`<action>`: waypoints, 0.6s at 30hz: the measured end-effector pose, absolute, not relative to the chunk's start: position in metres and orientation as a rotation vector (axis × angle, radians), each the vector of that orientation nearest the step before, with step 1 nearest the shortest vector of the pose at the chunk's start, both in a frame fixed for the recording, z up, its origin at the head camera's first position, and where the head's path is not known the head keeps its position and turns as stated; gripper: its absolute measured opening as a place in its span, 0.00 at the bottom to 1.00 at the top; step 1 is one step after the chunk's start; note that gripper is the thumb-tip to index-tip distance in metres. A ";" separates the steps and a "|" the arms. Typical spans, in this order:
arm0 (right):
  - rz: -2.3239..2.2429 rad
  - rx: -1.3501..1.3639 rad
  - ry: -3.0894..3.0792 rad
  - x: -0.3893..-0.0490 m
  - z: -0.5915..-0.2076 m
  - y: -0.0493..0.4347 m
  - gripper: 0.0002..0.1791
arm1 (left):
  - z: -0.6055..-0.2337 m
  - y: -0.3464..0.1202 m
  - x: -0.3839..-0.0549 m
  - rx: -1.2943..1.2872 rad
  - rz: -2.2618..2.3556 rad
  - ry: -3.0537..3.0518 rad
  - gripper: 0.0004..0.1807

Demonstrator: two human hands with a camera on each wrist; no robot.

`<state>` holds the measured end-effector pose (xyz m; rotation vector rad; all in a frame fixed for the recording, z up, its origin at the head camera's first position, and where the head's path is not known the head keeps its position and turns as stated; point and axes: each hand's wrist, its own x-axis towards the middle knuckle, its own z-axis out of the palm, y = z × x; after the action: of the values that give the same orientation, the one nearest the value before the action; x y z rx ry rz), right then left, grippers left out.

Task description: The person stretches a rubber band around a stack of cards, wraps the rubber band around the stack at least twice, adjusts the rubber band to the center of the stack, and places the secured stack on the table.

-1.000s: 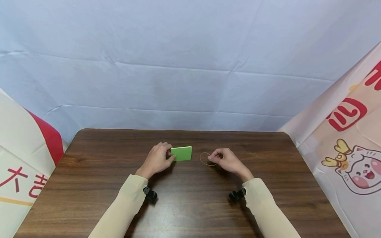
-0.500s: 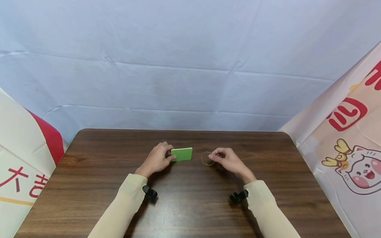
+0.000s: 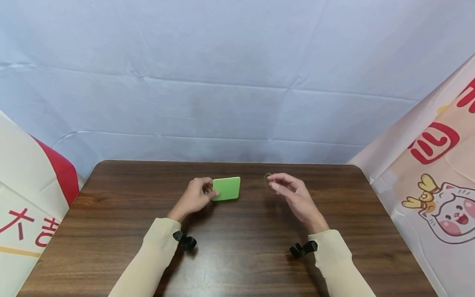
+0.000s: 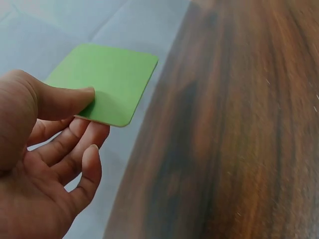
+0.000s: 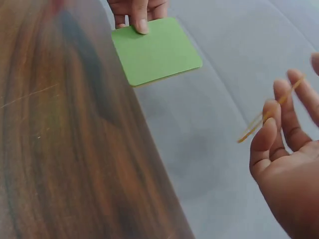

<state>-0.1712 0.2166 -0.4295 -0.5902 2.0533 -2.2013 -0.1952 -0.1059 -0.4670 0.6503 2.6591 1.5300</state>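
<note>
My left hand point(image 3: 193, 199) holds a green card point(image 3: 227, 189) with rounded corners, raised above the table. In the left wrist view the thumb point(image 4: 75, 101) lies on the card's face, with the other fingers curled behind and below its edge. A short way to the right, my right hand point(image 3: 296, 197) pinches a thin yellow-brown rubber band point(image 5: 242, 140) between thumb and fingertips. Seen from the right wrist, the band runs as a narrow loop across the fingers, apart from the card. The card's rear side is hidden.
A dark wood-grain table point(image 3: 237, 255) lies under both hands, its far edge just beyond them. Behind it hangs a pale cloth backdrop point(image 3: 222, 103). Printed banners point(image 3: 438, 198) flank the table. A small black camera point(image 3: 189, 243) sits at each wrist.
My right hand has risen and moved slightly right and away from me, carrying the rubber band off from the card. The left hand has tilted the card so more of its face shows.
</note>
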 end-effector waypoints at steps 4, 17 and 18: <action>-2.384 -0.807 1.817 -0.171 -0.418 0.217 0.16 | -0.455 -0.107 -0.191 0.632 1.624 2.588 0.12; -2.452 -0.957 2.083 -0.161 -0.390 0.206 0.21 | -0.412 -0.106 -0.177 0.626 1.829 2.417 0.04; -2.453 -0.953 2.084 -0.160 -0.389 0.205 0.23 | -0.414 -0.106 -0.178 0.633 1.840 2.404 0.03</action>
<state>-0.1603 0.2050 -0.3890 -0.9525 2.0842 -2.4529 -0.1780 -0.1063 -0.4135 0.6335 2.4039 1.8398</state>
